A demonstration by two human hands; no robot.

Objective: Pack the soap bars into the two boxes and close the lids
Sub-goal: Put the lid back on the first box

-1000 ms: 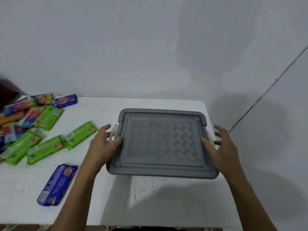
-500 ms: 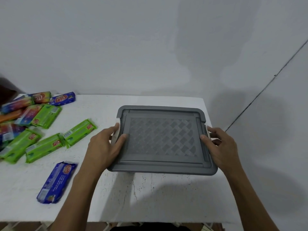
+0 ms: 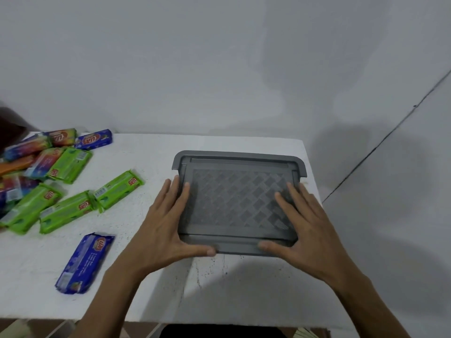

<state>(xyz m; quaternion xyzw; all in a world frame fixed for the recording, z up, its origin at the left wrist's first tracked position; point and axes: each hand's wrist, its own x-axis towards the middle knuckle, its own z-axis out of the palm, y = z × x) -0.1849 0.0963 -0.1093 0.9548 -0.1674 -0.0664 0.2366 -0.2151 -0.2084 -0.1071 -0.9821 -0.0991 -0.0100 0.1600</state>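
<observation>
A grey box lid (image 3: 234, 198) with a woven pattern lies flat on its box at the right side of the white table (image 3: 244, 289); the box under it is hidden. My left hand (image 3: 168, 230) lies flat on the lid's left edge, fingers spread, thumb at the front rim. My right hand (image 3: 305, 230) lies flat on the right edge the same way. Wrapped soap bars lie loose on the left: a blue bar (image 3: 84, 262) nearest the front, green bars (image 3: 117, 189) behind it, and a mixed pile (image 3: 36, 162) at the far left. I see only one box.
The table's right edge (image 3: 312, 181) runs just beside the box, with grey floor beyond. A plain grey wall stands behind the table. A dark object (image 3: 9, 128) shows at the far left edge.
Both hands have moved from the sides of the lid onto its top and now lie flat there. The lid sits lower and level on the table.
</observation>
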